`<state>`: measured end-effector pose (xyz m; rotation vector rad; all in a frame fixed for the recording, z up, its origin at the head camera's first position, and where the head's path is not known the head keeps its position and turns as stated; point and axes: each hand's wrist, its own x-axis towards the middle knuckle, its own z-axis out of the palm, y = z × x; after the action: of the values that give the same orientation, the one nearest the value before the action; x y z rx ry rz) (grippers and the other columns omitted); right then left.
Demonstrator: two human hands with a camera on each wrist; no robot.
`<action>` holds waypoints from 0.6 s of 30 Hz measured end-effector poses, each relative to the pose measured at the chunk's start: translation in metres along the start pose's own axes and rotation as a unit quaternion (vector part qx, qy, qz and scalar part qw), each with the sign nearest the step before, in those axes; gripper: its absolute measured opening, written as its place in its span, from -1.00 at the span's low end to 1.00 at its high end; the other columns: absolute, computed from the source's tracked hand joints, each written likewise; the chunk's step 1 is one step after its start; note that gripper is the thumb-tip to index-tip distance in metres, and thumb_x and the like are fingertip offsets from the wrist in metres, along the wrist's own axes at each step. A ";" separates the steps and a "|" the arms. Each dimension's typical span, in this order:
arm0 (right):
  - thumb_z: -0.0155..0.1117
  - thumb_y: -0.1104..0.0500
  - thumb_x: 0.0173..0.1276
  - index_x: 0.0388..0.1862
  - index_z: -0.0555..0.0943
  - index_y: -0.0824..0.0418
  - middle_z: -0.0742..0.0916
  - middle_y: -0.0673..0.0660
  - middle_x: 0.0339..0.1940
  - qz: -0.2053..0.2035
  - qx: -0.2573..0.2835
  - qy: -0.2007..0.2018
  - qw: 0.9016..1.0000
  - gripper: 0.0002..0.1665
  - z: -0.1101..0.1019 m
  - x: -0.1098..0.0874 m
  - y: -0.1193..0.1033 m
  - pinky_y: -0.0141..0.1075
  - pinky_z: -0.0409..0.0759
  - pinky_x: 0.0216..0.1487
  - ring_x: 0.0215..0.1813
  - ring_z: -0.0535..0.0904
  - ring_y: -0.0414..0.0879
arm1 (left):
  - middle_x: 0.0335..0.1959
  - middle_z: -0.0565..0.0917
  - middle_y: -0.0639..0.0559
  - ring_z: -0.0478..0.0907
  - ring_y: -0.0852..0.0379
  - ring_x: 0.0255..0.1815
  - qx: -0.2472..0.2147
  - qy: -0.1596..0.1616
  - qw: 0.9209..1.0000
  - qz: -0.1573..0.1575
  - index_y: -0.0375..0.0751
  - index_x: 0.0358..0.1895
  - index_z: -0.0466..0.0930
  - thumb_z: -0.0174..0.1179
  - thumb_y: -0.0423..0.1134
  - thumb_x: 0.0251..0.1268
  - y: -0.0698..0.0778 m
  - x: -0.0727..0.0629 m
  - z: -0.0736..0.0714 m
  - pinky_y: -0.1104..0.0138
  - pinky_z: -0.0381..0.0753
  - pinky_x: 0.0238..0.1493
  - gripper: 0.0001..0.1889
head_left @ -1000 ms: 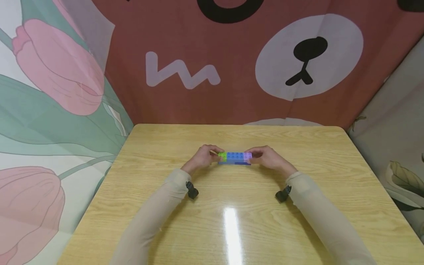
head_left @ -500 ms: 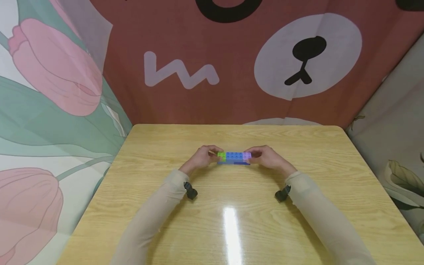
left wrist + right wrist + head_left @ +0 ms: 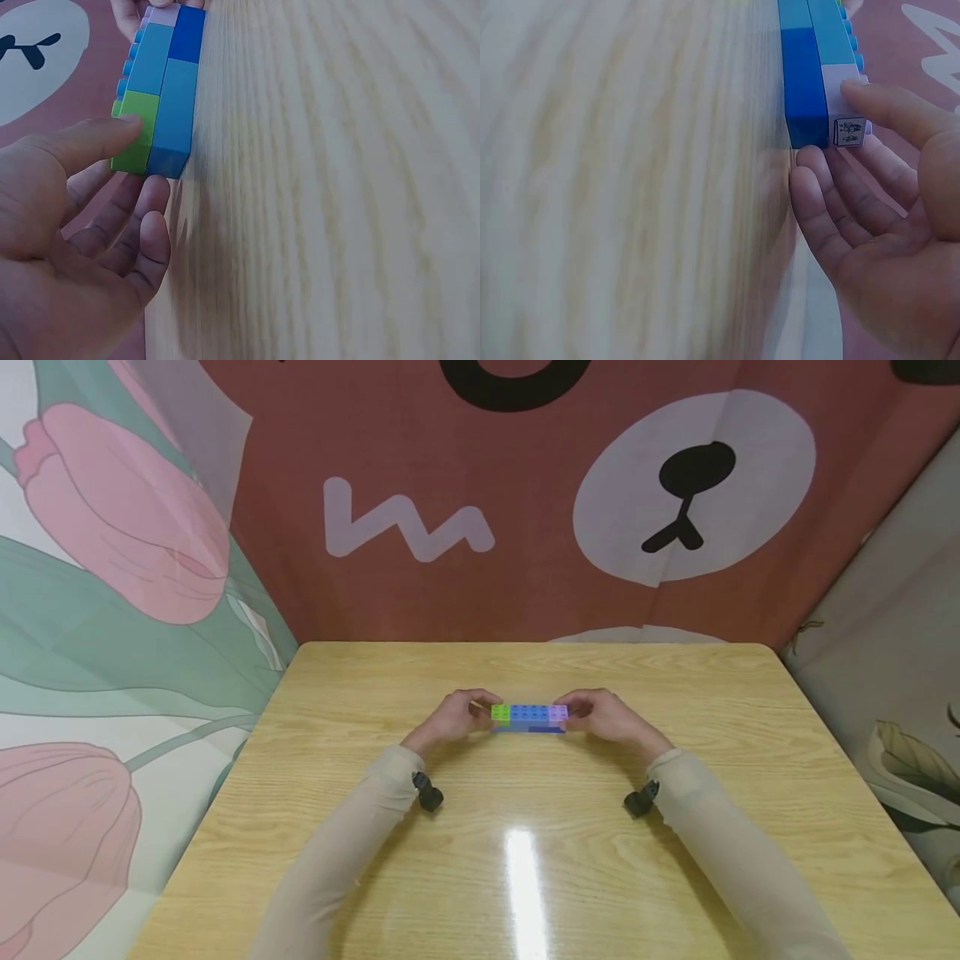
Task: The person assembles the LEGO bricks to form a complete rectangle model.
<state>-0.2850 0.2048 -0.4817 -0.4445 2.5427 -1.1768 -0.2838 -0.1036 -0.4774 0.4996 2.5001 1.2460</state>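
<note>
On the table point(image 3: 525, 793) stands a row of toy building bricks two layers high. Its top layer has a green brick point(image 3: 501, 712) at the left end, a blue brick point(image 3: 529, 712) in the middle and a pale purple brick point(image 3: 558, 712) at the right end. Below lie a light blue brick point(image 3: 174, 112) and a shorter dark blue brick point(image 3: 804, 86). My left hand point(image 3: 453, 717) pinches the green brick, its thumb against the near face. At the other end my right hand point(image 3: 603, 717) pinches the purple brick, thumb also in front. Other fingers curve loosely below, near the tabletop.
Behind the table hangs a reddish-brown cloth point(image 3: 525, 602) with a cartoon face. A tulip-print cloth point(image 3: 127, 660) borders the left side, and a pale leaf-print cloth point(image 3: 892, 635) the right. Small black cameras point(image 3: 428, 792) sit on both wrists.
The head view has shifted slightly. The bricks stay in place between both hands, and the fingertips cover a little less of the green and purple bricks.
</note>
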 end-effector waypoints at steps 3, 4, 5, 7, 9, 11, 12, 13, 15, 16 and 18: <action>0.48 0.11 0.26 0.19 0.63 0.10 0.74 0.17 0.05 0.004 0.003 0.003 1.000 -0.50 -0.001 -0.001 0.000 -0.28 0.58 -0.20 -0.05 0.61 0.00 | 0.11 0.65 -0.07 0.66 0.05 0.02 0.010 0.006 1.000 0.005 -0.01 0.18 0.63 0.39 -0.31 0.24 -0.001 0.000 0.000 0.30 0.69 -0.12 -0.58; 0.48 0.11 0.26 0.18 0.63 0.09 0.73 0.17 0.05 0.006 0.004 0.003 1.000 -0.50 -0.001 -0.001 0.000 -0.28 0.58 -0.20 -0.05 0.61 -0.01 | 0.11 0.65 -0.07 0.66 0.05 0.02 0.012 0.007 1.000 0.006 -0.02 0.18 0.63 0.39 -0.32 0.24 -0.001 0.000 -0.001 0.29 0.69 -0.09 -0.58; 0.47 0.12 0.27 0.19 0.63 0.10 0.73 0.17 0.06 0.007 0.003 0.003 1.000 -0.51 -0.001 -0.001 0.000 -0.29 0.57 -0.21 -0.05 0.61 -0.01 | 0.11 0.65 -0.07 0.67 0.05 0.03 0.014 0.007 1.000 0.006 -0.02 0.18 0.63 0.39 -0.33 0.24 -0.001 -0.001 -0.001 0.29 0.69 -0.07 -0.57; 0.47 0.14 0.27 0.19 0.63 0.10 0.73 0.17 0.07 0.009 0.002 0.003 1.000 -0.51 0.000 -0.002 0.000 -0.29 0.57 -0.21 -0.05 0.60 -0.01 | 0.10 0.65 -0.08 0.67 0.05 0.02 0.014 0.007 1.000 0.006 -0.03 0.18 0.63 0.39 -0.34 0.24 -0.002 -0.001 -0.001 0.27 0.69 -0.05 -0.57; 0.46 0.16 0.28 0.19 0.63 0.10 0.73 0.17 0.08 0.010 0.000 0.004 1.000 -0.52 0.000 -0.002 0.000 -0.29 0.58 -0.21 -0.05 0.60 -0.01 | 0.10 0.66 -0.08 0.67 0.04 0.02 0.014 0.008 1.000 0.006 -0.03 0.18 0.63 0.39 -0.34 0.24 -0.001 -0.002 -0.002 0.27 0.69 -0.05 -0.57; 0.45 0.18 0.27 0.18 0.63 0.09 0.72 0.16 0.07 0.011 0.000 0.006 1.000 -0.52 0.000 -0.002 -0.001 -0.28 0.58 -0.21 -0.05 0.59 0.00 | 0.09 0.66 -0.08 0.67 0.04 0.02 0.013 0.008 1.000 0.006 -0.02 0.18 0.63 0.38 -0.34 0.24 -0.001 -0.002 -0.002 0.26 0.69 -0.06 -0.58; 0.45 0.19 0.27 0.18 0.63 0.08 0.72 0.16 0.06 0.013 0.002 0.008 1.000 -0.53 0.000 -0.002 -0.001 -0.27 0.59 -0.20 -0.04 0.59 0.00 | 0.09 0.66 -0.08 0.67 0.04 0.02 0.013 0.008 1.000 0.007 -0.02 0.18 0.63 0.38 -0.34 0.24 -0.002 -0.002 -0.002 0.27 0.69 -0.06 -0.58; 0.44 0.20 0.27 0.17 0.64 0.07 0.72 0.15 0.06 0.014 0.003 0.009 1.000 -0.54 0.000 -0.003 -0.002 -0.27 0.59 -0.20 -0.04 0.59 0.01 | 0.09 0.66 -0.08 0.67 0.04 0.02 0.013 0.008 1.000 0.008 -0.02 0.18 0.63 0.38 -0.34 0.25 -0.002 -0.002 -0.002 0.27 0.69 -0.07 -0.58; 0.42 0.21 0.29 0.17 0.63 0.08 0.72 0.15 0.06 0.010 0.000 0.010 1.000 -0.56 -0.001 -0.003 -0.002 -0.26 0.59 -0.18 -0.02 0.59 0.02 | 0.08 0.67 -0.08 0.68 0.04 0.02 0.013 0.008 1.000 0.010 -0.02 0.18 0.63 0.37 -0.33 0.25 -0.002 -0.002 -0.003 0.27 0.69 -0.07 -0.59; 0.41 0.22 0.30 0.16 0.64 0.07 0.73 0.15 0.05 0.010 0.002 0.013 1.000 -0.57 -0.001 -0.003 -0.002 -0.26 0.59 -0.18 -0.01 0.59 0.02 | 0.08 0.67 -0.08 0.68 0.04 0.02 0.013 0.008 1.000 0.011 -0.02 0.18 0.63 0.37 -0.33 0.26 -0.002 -0.002 -0.003 0.27 0.69 -0.08 -0.59; 0.38 0.23 0.32 0.16 0.64 0.07 0.73 0.16 0.06 0.005 -0.002 0.016 1.000 -0.58 -0.002 -0.003 -0.003 -0.26 0.59 -0.15 0.01 0.60 0.03 | 0.08 0.67 -0.07 0.68 0.04 0.02 0.014 0.008 1.000 0.011 -0.02 0.18 0.62 0.36 -0.32 0.27 -0.003 -0.002 -0.003 0.27 0.69 -0.08 -0.59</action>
<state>-0.2824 0.2058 -0.4778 -0.4179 2.5722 -1.1851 -0.2842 -0.1084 -0.4774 0.5279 2.5351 1.2285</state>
